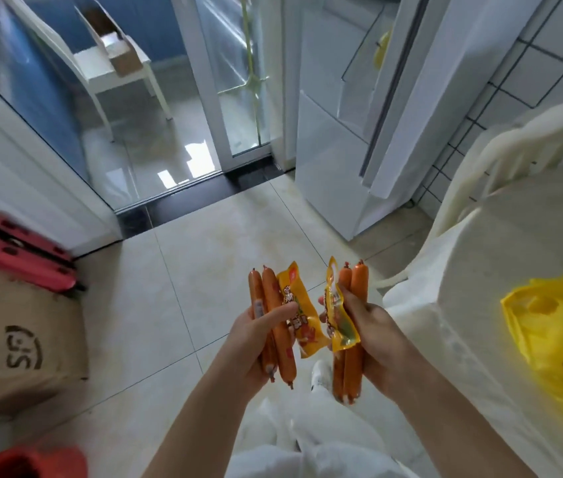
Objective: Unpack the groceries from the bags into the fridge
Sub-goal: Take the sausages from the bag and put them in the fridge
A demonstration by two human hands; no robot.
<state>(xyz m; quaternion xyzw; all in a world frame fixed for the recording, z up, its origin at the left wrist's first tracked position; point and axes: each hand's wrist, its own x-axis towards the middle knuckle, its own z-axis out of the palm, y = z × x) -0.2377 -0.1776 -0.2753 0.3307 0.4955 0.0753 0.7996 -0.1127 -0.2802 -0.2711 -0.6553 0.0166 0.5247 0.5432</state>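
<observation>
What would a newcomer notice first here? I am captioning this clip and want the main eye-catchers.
First, the two handfuls at centre: the left hand grips orange sausages and a yellow snack packet, and the right hand grips more sausages with a second packet. Next, the bright yellow plastic bag on the white table at right. Beyond stands the white fridge with its door open.

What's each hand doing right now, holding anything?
Left hand: grip closed around orange plastic-wrapped sausage sticks and a yellow snack packet.
Right hand: grip closed around more orange sausage sticks and another yellow packet.
</observation>
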